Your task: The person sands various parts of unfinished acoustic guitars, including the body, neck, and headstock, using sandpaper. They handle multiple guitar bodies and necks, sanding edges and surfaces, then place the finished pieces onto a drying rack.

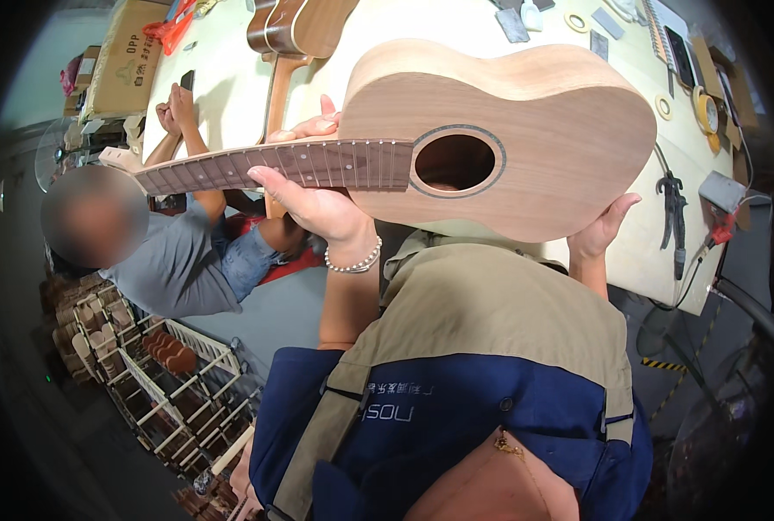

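An unfinished pale wooden ukulele point(560, 130) is held across my front, with a dark fretboard point(352, 165) and a round soundhole rimmed by a dark ring. My left hand point(313, 200) grips the neck near the body, thumb along the near edge of the fretboard and fingertips showing beyond the far edge. My right hand point(595, 230) holds the lower right of the body, its thumb out at the edge and the other fingers mostly hidden behind the wood. The headstock point(119, 158) is at the left, beside a co-worker's blurred head.
A seated co-worker point(170, 260) is at my left, hands raised over the pale table point(213, 104). A brown instrument point(296, 26), cardboard box point(122, 61), tape rolls point(706, 111), black clamp point(671, 208) and cabled tool point(721, 191) lie around. A rack point(161, 382) stands lower left.
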A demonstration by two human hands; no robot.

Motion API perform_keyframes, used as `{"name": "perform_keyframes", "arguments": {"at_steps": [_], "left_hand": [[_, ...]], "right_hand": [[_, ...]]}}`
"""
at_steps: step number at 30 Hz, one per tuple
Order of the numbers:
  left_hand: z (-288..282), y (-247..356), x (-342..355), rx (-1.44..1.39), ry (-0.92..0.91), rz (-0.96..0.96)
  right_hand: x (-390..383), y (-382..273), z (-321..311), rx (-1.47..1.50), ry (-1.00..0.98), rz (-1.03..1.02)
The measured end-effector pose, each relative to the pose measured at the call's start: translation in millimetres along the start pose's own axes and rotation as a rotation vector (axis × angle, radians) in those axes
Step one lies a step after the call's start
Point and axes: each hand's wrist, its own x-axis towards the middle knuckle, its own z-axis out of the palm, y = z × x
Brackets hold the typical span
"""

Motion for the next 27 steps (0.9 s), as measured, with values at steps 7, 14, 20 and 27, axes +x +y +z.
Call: {"name": "perform_keyframes", "arguments": {"at_steps": [7, 14, 20, 27], "left_hand": [[-3, -6, -2, 0.016, 0.025, -0.009], [-15, -8, 9, 0.004, 0.212, -0.242], [-7, -12, 14, 0.119, 0.204, -0.318], [-12, -14, 25, 0.025, 0.223, -0.561]], "right_hand": [[1, -1, -4, 0.074, -0.069, 0.001], [3, -36, 45, 0.087, -0.063, 0.036], [6, -56, 49, -0.080, -0.231, 0.084], [10, -60, 38, -0.274, -0.183, 0.165]]}}
